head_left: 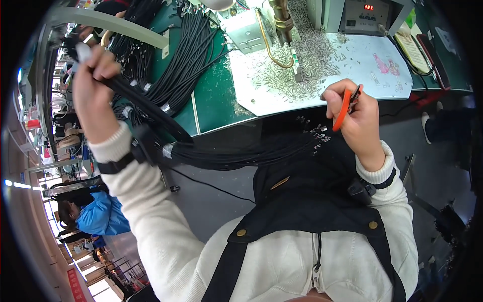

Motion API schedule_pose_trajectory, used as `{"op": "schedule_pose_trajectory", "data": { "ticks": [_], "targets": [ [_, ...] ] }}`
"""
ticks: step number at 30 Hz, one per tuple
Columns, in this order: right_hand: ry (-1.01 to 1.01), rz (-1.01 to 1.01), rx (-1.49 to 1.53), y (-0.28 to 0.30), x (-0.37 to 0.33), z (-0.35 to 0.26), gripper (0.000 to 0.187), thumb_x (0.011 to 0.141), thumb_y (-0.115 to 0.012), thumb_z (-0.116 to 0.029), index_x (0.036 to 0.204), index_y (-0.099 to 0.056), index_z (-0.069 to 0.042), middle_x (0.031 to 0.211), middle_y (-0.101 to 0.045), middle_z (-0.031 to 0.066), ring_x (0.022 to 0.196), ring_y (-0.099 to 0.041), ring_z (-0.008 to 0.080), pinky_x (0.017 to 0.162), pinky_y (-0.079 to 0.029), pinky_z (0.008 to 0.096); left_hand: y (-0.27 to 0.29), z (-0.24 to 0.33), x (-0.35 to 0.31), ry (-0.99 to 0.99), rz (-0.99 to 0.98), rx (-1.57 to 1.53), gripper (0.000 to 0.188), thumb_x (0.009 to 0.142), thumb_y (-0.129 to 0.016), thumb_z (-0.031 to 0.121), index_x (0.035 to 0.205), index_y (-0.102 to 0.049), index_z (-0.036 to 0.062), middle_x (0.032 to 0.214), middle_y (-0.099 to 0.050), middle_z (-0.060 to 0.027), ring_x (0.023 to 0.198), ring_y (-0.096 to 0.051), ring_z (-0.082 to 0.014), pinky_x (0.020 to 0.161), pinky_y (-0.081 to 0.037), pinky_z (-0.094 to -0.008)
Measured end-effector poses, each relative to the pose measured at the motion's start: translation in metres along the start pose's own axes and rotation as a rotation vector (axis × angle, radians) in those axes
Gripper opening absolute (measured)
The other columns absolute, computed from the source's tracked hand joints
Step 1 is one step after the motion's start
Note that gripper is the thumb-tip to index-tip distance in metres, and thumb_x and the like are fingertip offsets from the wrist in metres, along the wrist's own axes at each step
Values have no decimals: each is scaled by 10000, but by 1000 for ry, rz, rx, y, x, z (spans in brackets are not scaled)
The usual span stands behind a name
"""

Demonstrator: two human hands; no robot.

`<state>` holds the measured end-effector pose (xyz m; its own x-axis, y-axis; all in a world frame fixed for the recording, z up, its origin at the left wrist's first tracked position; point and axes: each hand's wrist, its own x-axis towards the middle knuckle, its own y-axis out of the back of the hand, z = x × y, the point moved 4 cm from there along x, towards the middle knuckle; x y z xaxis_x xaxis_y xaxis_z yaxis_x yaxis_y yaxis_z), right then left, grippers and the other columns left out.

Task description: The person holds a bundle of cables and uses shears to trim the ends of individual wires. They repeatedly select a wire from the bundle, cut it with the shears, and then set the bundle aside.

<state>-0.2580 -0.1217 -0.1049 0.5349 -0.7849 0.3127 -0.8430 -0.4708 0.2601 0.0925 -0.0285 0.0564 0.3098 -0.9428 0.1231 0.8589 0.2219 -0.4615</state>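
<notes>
My left hand [95, 83], smeared by motion, is raised at the far left. Its fingers curl round a thick black cable bundle [151, 110] that slants down toward the table's front edge. A pale patch shows at the bundle's end above the fingers. My right hand [359, 118] is closed round small cutters with orange handles [343, 110], in front of the white board; their dark jaws are partly hidden by the fingers. Across my apron's lap runs another bundle of thin black cables [226, 155], tied with a white band, its metal-tipped ends [319, 137] fanned out below my right hand.
Several black cable bundles [186, 55] lie on the green table [214, 103]. A white board [367, 55] carries a heap of small metal pieces [312, 65] beneath a machine head [282, 20]. A control box with a red display [362, 22] stands behind. A person in blue [103, 214] sits at left.
</notes>
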Motion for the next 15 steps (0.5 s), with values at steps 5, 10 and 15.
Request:
{"op": "schedule_pose_trajectory", "data": {
  "ticks": [5,10,15],
  "targets": [
    [4,-49,-10,-8,-2,-6,110,829,-536,-81,767,-541,10,571,-499,3,503,-463,59,470,-358,187,-14,70,29,-209,-287,20,109,871,-320,70,908,-401,7,623,-359,-6,517,-326,-88,500,-321,-225],
    [41,-92,24,-15,-6,-8,96,824,-536,-67,771,-544,13,571,-504,10,494,-462,61,463,-354,188,7,18,-23,-285,48,-103,111,872,-405,125,909,-398,21,756,-389,-55,686,-372,-184,722,-378,-319],
    [148,-266,96,-44,-16,-11,79,812,-554,-61,794,-554,16,590,-530,27,523,-502,73,491,-387,189,36,-59,-100,-211,74,-545,112,857,-408,99,945,-439,36,683,-353,-1,593,-368,-116,664,-368,-276]
  ]
}}
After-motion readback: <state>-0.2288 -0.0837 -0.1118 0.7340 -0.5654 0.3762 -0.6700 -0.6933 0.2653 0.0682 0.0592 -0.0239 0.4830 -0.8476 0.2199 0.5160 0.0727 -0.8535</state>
